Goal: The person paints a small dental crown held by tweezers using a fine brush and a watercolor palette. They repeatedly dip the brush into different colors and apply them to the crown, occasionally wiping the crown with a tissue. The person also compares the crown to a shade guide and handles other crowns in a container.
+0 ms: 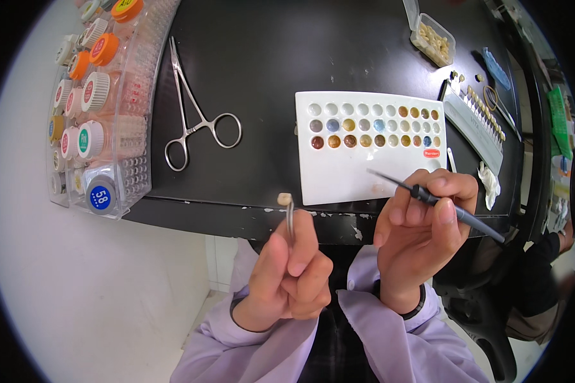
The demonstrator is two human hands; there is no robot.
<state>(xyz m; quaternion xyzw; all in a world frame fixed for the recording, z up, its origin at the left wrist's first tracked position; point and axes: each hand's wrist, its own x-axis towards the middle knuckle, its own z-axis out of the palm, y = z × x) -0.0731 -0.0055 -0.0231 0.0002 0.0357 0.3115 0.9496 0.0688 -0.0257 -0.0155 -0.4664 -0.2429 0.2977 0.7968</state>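
Observation:
My left hand (pixel 294 277) is closed round a slim metal holder (pixel 291 220), perhaps tweezers, most of it hidden in the fingers. At its tip sits a small cream tooth crown (pixel 284 199), raised in front of the table's near edge. Between the thumb and fingers of my right hand (pixel 421 236) is a fine brush (pixel 476 223) with a dark grey handle. The brush tip points up and left, over the lower part of a white palette (pixel 338 182). Rows of round wells in the palette hold brown, amber, blue and grey stains.
Locking forceps (pixel 186 131) lie on the black table (pixel 262 70). A clear rack (pixel 134 185) of capped bottles stands at the left. Rightward are a tooth shade guide (pixel 473 127), a crumpled tissue (pixel 489 185) and an open box (pixel 433 41) of teeth. A chair (pixel 479 319) stands lower right.

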